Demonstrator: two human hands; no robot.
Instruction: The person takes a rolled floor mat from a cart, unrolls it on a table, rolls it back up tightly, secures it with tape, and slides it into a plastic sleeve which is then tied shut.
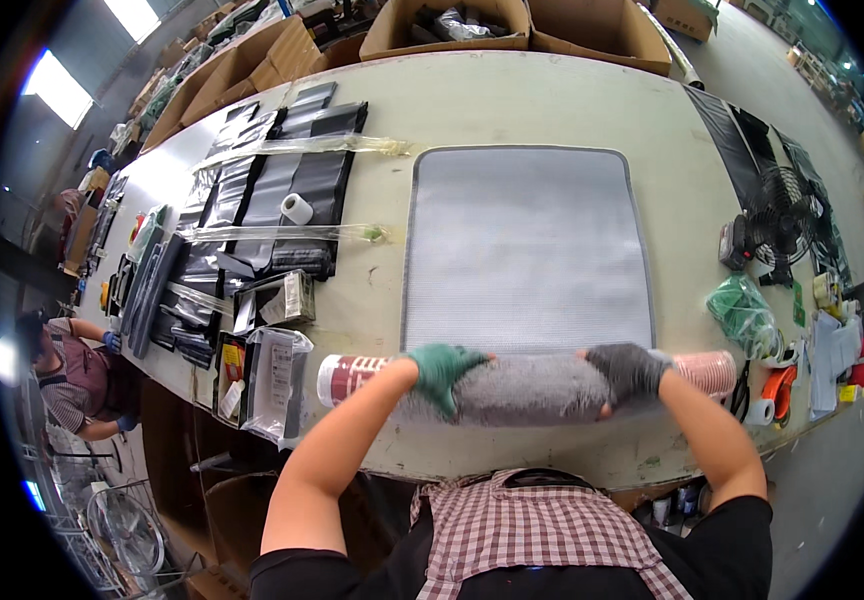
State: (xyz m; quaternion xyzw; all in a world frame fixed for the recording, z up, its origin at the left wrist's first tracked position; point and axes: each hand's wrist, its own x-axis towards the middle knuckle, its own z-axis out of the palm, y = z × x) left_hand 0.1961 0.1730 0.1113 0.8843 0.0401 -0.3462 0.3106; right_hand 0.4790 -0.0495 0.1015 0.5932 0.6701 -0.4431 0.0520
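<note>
A light grey mat (530, 245) with a dark bound edge lies flat in the middle of the table. Along its near side, a fuzzy grey roll (530, 390) is wrapped around a long tube, whose red-and-white printed left end (344, 380) and pinkish right end (710, 373) stick out. My left hand (442, 375), in a green glove, curls over the left part of the roll. In a dark grey glove, my right hand (629, 375) grips the right part, thumb on the near side. The underside of the roll is hidden.
Black plastic bags (302, 190) lie strapped at left, a small white roll (297, 209) on them. Nearer are a clear-lined tray (274, 380) and small boxes. At right stand a black fan (780, 225), green plastic (740, 310) and orange-handled scissors (778, 390). Another person (80, 375) is far left.
</note>
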